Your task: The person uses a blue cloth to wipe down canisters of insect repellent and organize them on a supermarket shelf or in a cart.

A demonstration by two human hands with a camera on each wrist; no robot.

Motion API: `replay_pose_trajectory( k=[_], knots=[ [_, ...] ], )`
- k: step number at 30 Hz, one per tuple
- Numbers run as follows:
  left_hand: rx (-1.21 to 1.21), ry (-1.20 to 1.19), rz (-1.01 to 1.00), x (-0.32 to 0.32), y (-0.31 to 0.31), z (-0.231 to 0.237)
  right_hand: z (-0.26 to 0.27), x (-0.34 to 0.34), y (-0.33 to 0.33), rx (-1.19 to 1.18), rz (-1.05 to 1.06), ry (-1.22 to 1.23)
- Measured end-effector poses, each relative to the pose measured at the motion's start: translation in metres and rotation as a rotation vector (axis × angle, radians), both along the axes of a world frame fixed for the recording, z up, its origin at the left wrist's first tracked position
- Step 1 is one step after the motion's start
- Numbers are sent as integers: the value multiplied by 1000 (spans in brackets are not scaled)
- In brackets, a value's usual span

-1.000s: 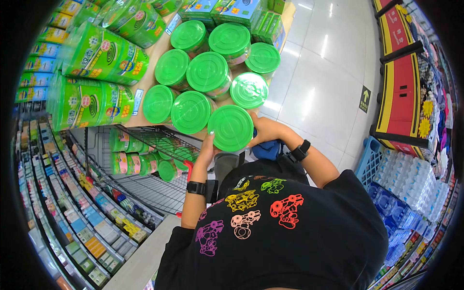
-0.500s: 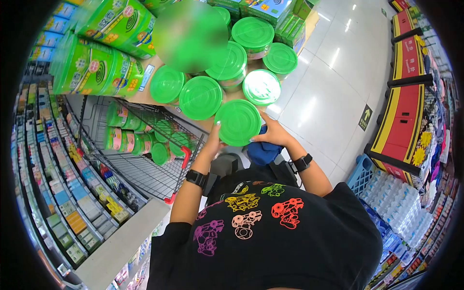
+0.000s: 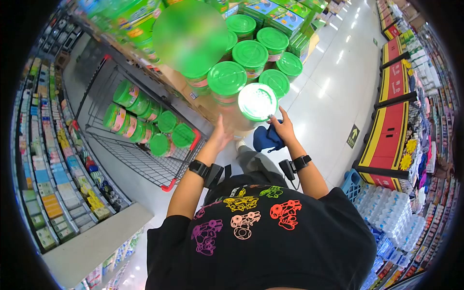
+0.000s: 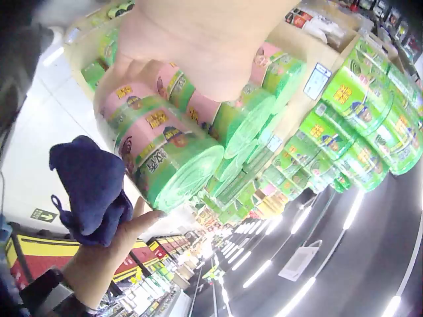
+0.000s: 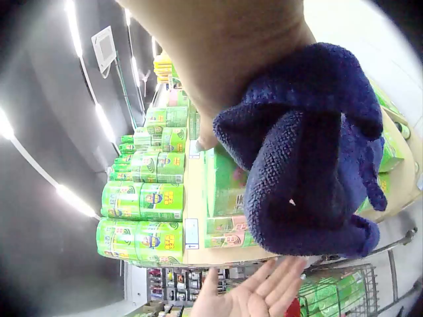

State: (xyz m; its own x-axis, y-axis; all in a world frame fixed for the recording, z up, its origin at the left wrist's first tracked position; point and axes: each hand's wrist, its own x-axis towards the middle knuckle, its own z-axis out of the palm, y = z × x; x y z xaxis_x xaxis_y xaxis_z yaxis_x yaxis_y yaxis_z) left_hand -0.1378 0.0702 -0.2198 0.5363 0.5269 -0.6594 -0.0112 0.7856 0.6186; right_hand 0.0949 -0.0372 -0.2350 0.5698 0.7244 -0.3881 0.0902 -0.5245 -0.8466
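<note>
At the near corner of the display table (image 3: 203, 104), a green-lidded mosquito-coil tub (image 3: 257, 101) stands upright, its lid glaring white. My left hand (image 3: 222, 135) is beside it on the left, fingers extended, holding nothing; the right wrist view shows its palm turned up. On the tub's right, my right hand (image 3: 285, 129) has its thumb tip at the lid's rim. That same hand grips a dark blue cloth (image 5: 297, 172), which hangs below it and hides most of its fingers. Behind the tub, several matching tubs (image 3: 250, 54) stand in rows.
To the left is a wire shopping cart (image 3: 116, 152) with several similar tubs lying in it. Boxed goods (image 3: 285, 19) sit at the table's far end. A tiled aisle (image 3: 328, 116) runs along the right, beside red and yellow bins (image 3: 389, 133). A blurred patch covers part of the tubs.
Both hands were around the tub at the table's near edge; the left hand has come off it and moved away. The head view has shifted, showing more of the cart and floor.
</note>
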Motion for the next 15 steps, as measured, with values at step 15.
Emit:
replay_pose_trajectory(
  k=[15],
  knots=[
    [-103, 2, 269, -226, -119, -54, -65, -186, -50, -93, 292, 337]
  ],
)
